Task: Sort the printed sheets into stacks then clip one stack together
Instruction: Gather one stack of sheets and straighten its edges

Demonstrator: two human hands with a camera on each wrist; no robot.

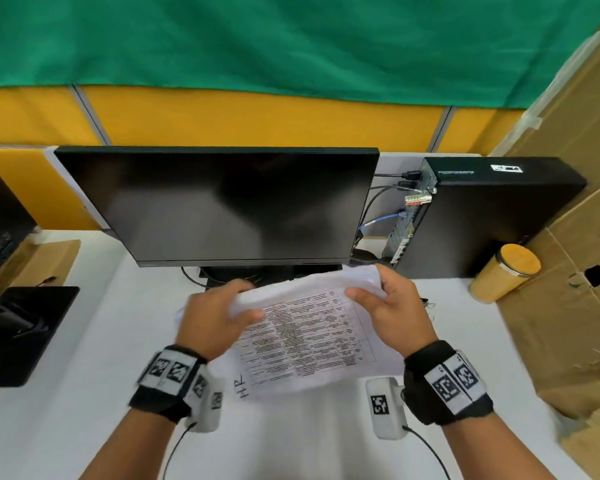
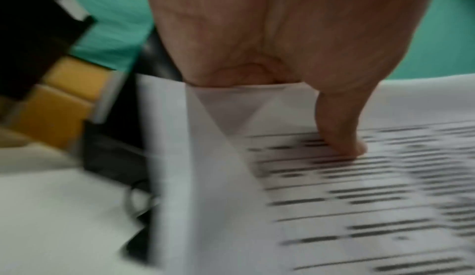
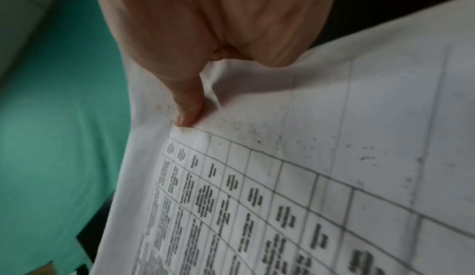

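Note:
A bundle of printed sheets (image 1: 305, 337) with a table of text and "HR" handwritten at its near left corner is held above the white desk (image 1: 84, 393), just in front of the monitor. My left hand (image 1: 219, 317) pinches the far left edge, thumb on top (image 2: 342, 137) and fingers underneath. My right hand (image 1: 388, 306) pinches the far right corner, its thumb pressing the printed face (image 3: 189, 113). The far edge of the sheets (image 2: 257, 100) curls up between both hands. No clip shows in any view.
A dark monitor (image 1: 229, 206) stands right behind the sheets. A black computer case (image 1: 478, 216) and a tan lidded tumbler (image 1: 506, 271) are at the right, with cardboard (image 1: 575, 278) along the right edge. A black mouse pad (image 1: 25, 334) lies at the left.

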